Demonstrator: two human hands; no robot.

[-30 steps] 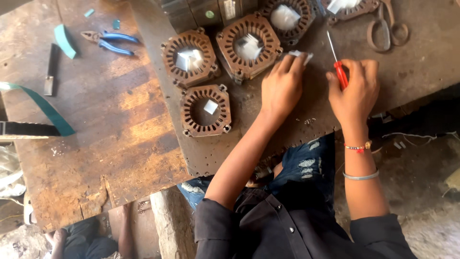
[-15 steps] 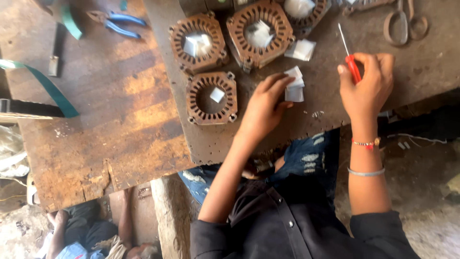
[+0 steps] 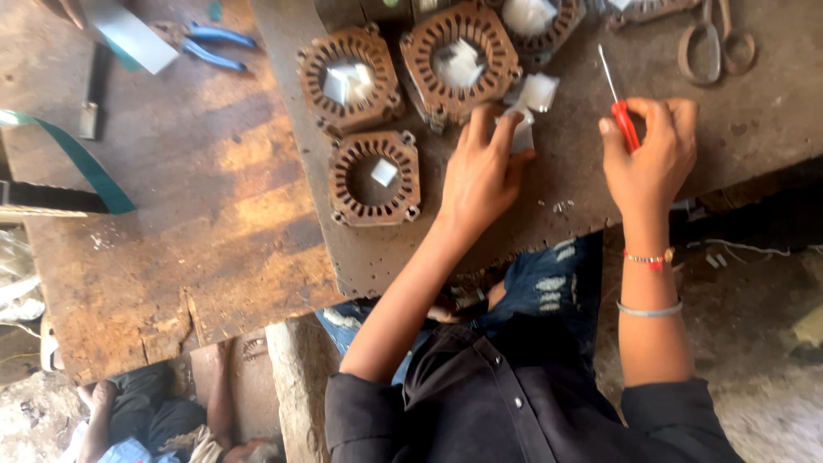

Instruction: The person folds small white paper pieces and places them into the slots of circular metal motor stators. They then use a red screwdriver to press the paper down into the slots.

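left hand [image 3: 480, 176] fingers pinching a small white paper piece [image 3: 520, 137] at fingertips, flat on the dark bench [image 3: 754, 103]. paper lies just beyond the fingertips, touching them, just beside the rim of the middle stator core [image 3: 460, 58]. right hand [image 3: 653, 154] closed around a red-handled screwdriver [image 3: 619, 103], thin metal shaft pointing up and away from the body, long axis slightly tilted left. left hand is nearer the paper; right is apart to the side. another white piece [image 3: 540, 90] lies just above. 2 more stator cores: rusty-brown, laminated, slotted rings w/ white paper inside, one upper left [image 3: 349, 79], one lower [image 3: 375, 177]. scissors [image 3: 710, 43] top right, metal, worn. blue-handled pliers [image 3: 206, 45] on rough wooden table [image 3: 171, 257], green strap [image 3: 81, 159] at left.
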